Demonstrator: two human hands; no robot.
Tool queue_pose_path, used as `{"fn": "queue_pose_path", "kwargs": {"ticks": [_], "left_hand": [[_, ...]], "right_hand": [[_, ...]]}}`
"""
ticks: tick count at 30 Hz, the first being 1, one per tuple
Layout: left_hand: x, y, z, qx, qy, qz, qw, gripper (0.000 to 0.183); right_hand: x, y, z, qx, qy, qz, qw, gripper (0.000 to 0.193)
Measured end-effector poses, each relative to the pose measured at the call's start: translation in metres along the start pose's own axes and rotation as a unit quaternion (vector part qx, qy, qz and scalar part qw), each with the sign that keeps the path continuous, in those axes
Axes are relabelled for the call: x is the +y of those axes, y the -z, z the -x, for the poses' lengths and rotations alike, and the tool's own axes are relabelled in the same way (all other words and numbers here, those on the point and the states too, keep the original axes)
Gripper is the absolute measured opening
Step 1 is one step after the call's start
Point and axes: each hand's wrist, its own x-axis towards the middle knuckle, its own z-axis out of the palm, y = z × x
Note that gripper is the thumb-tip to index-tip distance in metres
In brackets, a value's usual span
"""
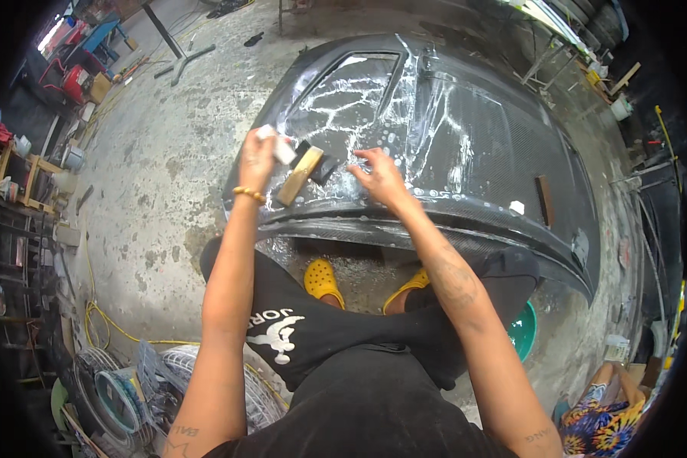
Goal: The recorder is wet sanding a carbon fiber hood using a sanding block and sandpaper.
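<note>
A dark, woven-patterned car hood (pixel 466 179) lies in front of me, wet and streaked with white suds. My left hand (pixel 256 156) is over its left end, fingers closed on a white bar of soap (pixel 284 151). Just right of that hand, a wooden sanding block (pixel 301 175) rests on the hood with black sandpaper (pixel 325 169) beside and partly under it. My right hand (pixel 380 177) hovers close to the surface, right of the block, its fingers apart and holding nothing.
Toward the hood's right end lie a white lump (pixel 517 207) and a dark brown block (pixel 544 201). A green basin (pixel 523 332) stands by my right leg. Tyres (pixel 195 366) and a yellow hose (pixel 103 320) are at lower left. Another person (pixel 599 420) is at lower right.
</note>
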Motion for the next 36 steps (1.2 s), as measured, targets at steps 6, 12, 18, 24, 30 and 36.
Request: {"fn": "queue_pose_path", "kwargs": {"ticks": [6,12,18,24,30,36], "left_hand": [[-0.002,0.027,0.004,0.142,-0.001,0.061,0.988,0.02],[-0.013,0.009,0.01,0.138,-0.03,0.007,0.99,0.022],[0.002,-0.005,0.019,0.152,-0.027,0.035,0.987,0.023],[-0.01,0.003,0.032,0.135,-0.136,-0.243,0.951,0.025],[-0.017,-0.067,0.063,-0.042,-0.265,-0.353,0.896,0.025],[-0.045,-0.102,0.097,-0.217,-0.305,-0.48,0.794,0.033]], "right_hand": [[-0.029,-0.091,-0.066,-0.055,-0.117,0.11,0.985,0.06],[-0.027,-0.12,-0.075,-0.078,-0.223,0.066,0.97,0.075],[0.003,-0.102,-0.071,-0.081,-0.238,-0.141,0.958,0.066],[0.053,0.027,-0.077,0.003,-0.158,-0.077,0.984,0.06],[0.154,0.195,-0.024,0.035,-0.259,-0.078,0.962,0.055],[0.197,0.223,0.031,0.013,-0.162,0.133,0.978,0.055]]}}
